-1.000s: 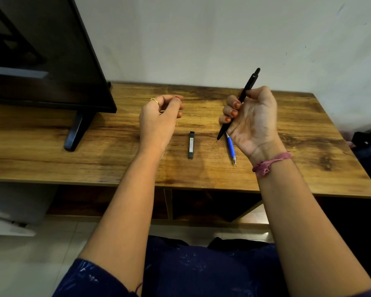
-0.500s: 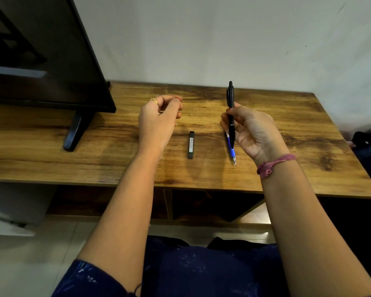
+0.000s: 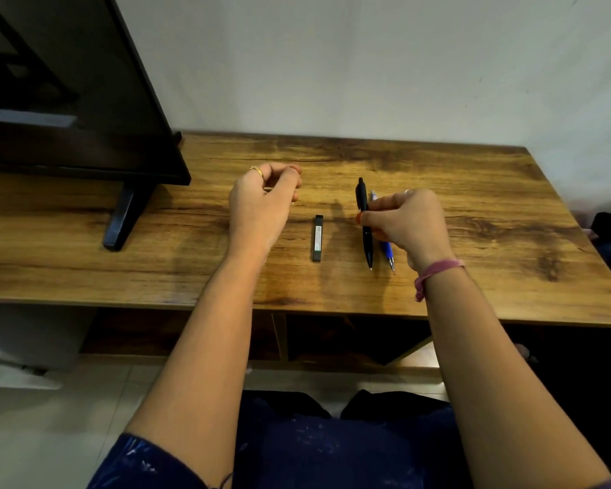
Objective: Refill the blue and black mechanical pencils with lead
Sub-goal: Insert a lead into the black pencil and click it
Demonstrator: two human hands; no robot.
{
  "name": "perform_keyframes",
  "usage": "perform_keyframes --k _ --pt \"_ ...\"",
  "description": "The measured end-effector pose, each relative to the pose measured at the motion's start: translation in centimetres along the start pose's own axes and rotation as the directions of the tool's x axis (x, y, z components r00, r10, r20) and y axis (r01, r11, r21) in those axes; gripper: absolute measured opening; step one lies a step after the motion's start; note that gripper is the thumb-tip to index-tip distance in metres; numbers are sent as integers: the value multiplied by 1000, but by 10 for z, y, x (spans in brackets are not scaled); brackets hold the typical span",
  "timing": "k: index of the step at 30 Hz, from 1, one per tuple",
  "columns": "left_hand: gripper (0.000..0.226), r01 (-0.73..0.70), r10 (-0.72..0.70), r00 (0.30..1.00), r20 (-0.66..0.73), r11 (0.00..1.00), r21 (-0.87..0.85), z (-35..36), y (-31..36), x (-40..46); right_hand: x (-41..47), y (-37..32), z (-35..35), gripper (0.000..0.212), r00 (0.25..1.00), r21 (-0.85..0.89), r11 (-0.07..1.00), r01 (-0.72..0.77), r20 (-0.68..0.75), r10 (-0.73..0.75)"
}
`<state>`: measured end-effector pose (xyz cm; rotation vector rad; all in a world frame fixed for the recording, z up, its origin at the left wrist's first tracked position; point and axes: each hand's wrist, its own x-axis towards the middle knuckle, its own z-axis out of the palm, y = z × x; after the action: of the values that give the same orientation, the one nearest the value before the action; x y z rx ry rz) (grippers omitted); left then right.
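The right hand (image 3: 404,220) pinches the black mechanical pencil (image 3: 365,223) at mid-barrel, tip pointing near, low over the wooden table (image 3: 491,213). Just right of it the blue mechanical pencil (image 3: 386,247) lies on the table, partly hidden under that hand. The black lead case (image 3: 318,238) lies to the left, between the hands. The left hand (image 3: 261,202) hovers with fingers curled against the thumb; whether they pinch anything cannot be told. A dark monitor (image 3: 67,93) stands far left.
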<state>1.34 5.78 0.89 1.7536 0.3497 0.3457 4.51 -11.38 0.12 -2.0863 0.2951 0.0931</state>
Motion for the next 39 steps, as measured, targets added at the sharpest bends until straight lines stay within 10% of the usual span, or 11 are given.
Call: perform_keyframes --k 24,33,39 --pt "13 32 -37 998 47 994 106 3 -10 3 8 5 19 24 975 -442 887 131 -106 -197" --pt "12 32 -41 997 66 991 130 4 -10 4 6 -1 11 17 970 -405 900 158 -105 -217" --pt "13 44 -71 993 95 965 258 -1 -17 5 15 4 -34 3 982 -23 993 113 -151 -115"
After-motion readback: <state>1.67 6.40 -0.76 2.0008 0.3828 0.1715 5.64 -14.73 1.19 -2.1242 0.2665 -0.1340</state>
